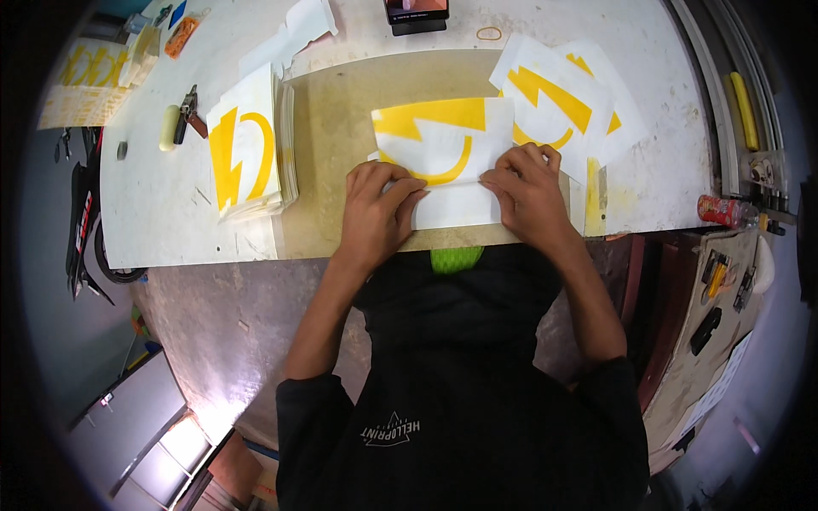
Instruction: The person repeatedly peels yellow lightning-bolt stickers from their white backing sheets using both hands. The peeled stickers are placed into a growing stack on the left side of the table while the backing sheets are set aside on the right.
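A white sheet (452, 115) with a bold yellow print lies before me on a tan board (332, 111) near the table's front edge. A crease runs across it, with a plain white strip (456, 209) on the near side. My left hand (375, 200) pinches the crease at its left end, thumb against fingertips. At the other end my right hand (532, 192) does the same, its fingers curled over the sheet's right edge. Left of the board stands a thick stack of similar yellow-printed white sheets (247, 153). More loose printed sheets (550, 98) overlap at the upper right.
A phone (417, 13) stands at the table's far edge, near a rubber band (489, 34). Clippers (186, 111) and a pale yellow roll-shaped thing (169, 128) lie beyond the stack. A red-labelled bottle (724, 211) rests at the right edge. A motorcycle (83, 221) stands left.
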`<state>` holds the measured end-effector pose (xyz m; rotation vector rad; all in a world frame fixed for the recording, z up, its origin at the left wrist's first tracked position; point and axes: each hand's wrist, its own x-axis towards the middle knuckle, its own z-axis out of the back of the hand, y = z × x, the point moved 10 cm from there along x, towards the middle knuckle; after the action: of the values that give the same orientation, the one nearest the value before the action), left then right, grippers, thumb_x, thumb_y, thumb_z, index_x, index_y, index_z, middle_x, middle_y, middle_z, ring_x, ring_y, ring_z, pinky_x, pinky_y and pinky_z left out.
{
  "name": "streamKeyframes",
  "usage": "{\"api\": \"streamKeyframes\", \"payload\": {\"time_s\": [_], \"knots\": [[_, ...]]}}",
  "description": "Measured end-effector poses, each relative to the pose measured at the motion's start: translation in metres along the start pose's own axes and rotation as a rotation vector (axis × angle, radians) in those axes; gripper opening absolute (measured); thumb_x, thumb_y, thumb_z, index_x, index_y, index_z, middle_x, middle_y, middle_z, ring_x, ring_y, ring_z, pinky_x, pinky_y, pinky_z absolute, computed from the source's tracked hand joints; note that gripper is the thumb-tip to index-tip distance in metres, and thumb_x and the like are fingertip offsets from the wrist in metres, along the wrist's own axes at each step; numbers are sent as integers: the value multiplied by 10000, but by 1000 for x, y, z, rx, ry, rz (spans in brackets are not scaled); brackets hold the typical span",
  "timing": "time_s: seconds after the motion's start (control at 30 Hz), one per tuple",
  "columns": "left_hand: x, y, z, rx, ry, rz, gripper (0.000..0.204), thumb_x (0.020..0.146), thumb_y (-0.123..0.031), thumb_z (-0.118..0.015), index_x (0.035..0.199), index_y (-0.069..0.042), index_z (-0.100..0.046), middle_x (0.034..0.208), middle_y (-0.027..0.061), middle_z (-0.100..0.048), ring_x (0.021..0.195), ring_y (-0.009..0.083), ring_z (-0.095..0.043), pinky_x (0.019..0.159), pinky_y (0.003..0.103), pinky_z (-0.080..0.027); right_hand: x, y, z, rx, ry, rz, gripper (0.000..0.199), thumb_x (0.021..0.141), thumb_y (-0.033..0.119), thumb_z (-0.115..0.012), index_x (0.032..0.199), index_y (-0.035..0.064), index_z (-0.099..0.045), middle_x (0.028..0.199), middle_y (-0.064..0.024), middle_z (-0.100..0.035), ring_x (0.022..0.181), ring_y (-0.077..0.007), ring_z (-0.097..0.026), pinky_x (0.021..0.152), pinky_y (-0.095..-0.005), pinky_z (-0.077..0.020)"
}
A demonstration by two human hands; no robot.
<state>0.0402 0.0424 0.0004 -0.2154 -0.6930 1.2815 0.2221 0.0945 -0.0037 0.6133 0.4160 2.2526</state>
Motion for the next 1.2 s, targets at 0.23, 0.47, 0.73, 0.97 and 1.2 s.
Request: {"api": "streamKeyframes", "payload": {"time_s": [0.23,0.47,0.73,0.97,1.2], "knots": [[-17,-30,10,147,-83,-136,235,780,15,-786,998,-58,-735,1115,89,-724,1083,305,-676,960,461,-526,-23,36,5,-108,-128,150,449,740,3,-703,1184,68,-699,1118,-62,-663,1101,-254,-634,1055,-530,-381],[-47,-37,-3,139,18,-49,340,853,-34,-751,1193,-17,-730,1331,151,-702,1286,362,-642,1087,501,-518,-45,44,-5,-39,-7,149,373,874,62,-738,1243,32,-690,1381,-108,-649,1352,-299,-580,1172,-549,-397],[-63,-42,-4,171,31,-77,326,875,-93,-787,1188,-14,-744,1331,140,-707,1275,349,-654,1077,483,-531,-61,43,-11,31,65,140,382,894,107,-771,1256,19,-685,1459,-110,-612,1421,-328,-528,1188,-542,-416],[-64,-44,-2,178,12,-90,290,862,-87,-801,1139,-11,-762,1300,130,-725,1256,340,-669,1058,471,-548,-64,41,-13,27,50,141,374,894,120,-780,1245,27,-690,1468,-101,-612,1438,-329,-514,1197,-547,-411],[-64,-44,-1,175,-7,-87,264,853,-76,-809,1105,-7,-773,1272,131,-738,1237,336,-682,1038,466,-563,-66,39,-14,20,58,135,378,894,132,-783,1249,36,-692,1474,-96,-610,1442,-327,-512,1202,-554,-401]]}}
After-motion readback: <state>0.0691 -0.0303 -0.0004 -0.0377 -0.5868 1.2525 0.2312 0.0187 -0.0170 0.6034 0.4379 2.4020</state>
